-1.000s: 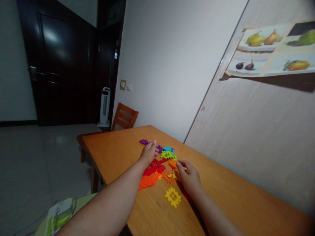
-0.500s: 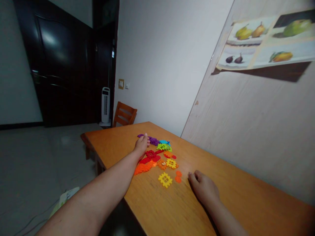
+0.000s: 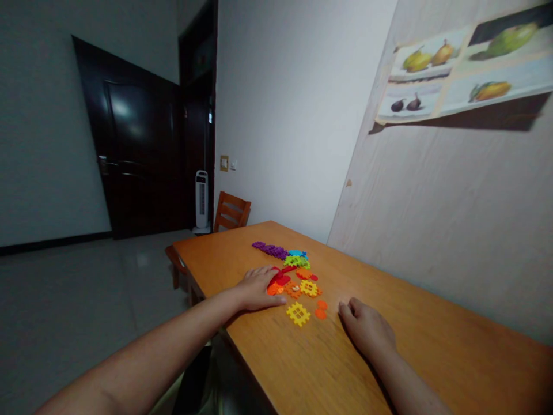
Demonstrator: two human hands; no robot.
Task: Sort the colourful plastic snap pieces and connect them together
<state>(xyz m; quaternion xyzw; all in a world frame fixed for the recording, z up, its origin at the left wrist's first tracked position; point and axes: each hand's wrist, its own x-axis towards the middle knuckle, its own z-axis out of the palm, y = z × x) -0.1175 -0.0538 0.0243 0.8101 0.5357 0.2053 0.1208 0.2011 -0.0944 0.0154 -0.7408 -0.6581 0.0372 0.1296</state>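
Observation:
My left hand (image 3: 259, 289) lies over the left side of the toy pieces, thumb apart from the fingers, covering part of the red pieces (image 3: 283, 279) and orange pieces (image 3: 275, 289). Behind it a row of purple pieces (image 3: 271, 250) stretches to the left, with blue (image 3: 298, 253) and lime green pieces (image 3: 297, 262) at its right end. One yellow square piece (image 3: 309, 288) sits among orange ones; another yellow piece (image 3: 298, 314) lies nearer, beside two small orange rounds (image 3: 321, 310). To their right my right hand (image 3: 367, 327) rests on the table, fingers curled, with nothing visible in it.
The wooden table (image 3: 410, 305) runs along the wall. A wooden chair (image 3: 232, 212) stands at its far end, with a white tower-shaped appliance (image 3: 201, 200) and a dark door (image 3: 142, 150) beyond. A fruit poster (image 3: 466, 75) hangs on the right.
My left hand has come back from beside the purple pieces and turned flatter over the red and orange ones. My right hand keeps its place on the table. The camera view has shifted.

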